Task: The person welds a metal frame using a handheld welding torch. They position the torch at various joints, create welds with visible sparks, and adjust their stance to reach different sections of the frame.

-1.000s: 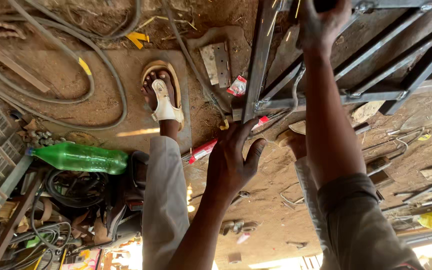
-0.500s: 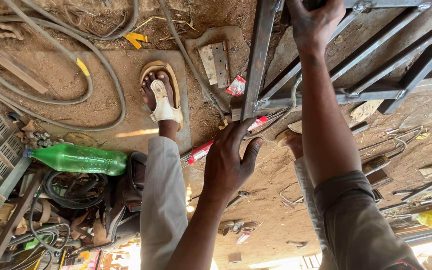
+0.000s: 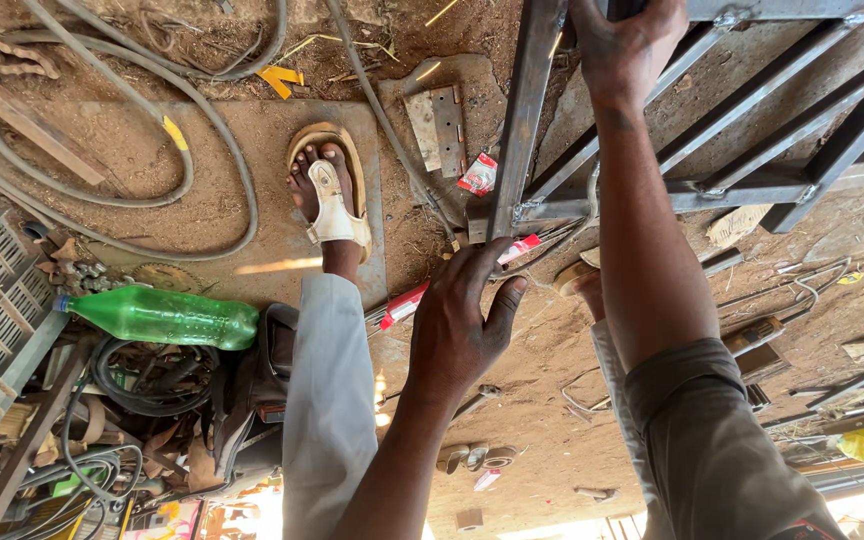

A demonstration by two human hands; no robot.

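The metal frame (image 3: pixel 527 120) stands on the dirt floor (image 3: pixel 552 350). The left hand (image 3: pixel 462 320), fingers spread wide, presses its lower corner. The right hand (image 3: pixel 627 45) grips its upper bar. A green bottle (image 3: pixel 162 317) lies well left of the frame.

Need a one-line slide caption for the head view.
Left hand steadies metal frame, right hand grips its top bar, above a sandalled foot.

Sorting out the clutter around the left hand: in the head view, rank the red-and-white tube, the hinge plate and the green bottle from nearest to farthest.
From the left hand:
1. Red-and-white tube, at the fingertips.
2. Hinge plate, above on the ground.
3. Green bottle, far left.
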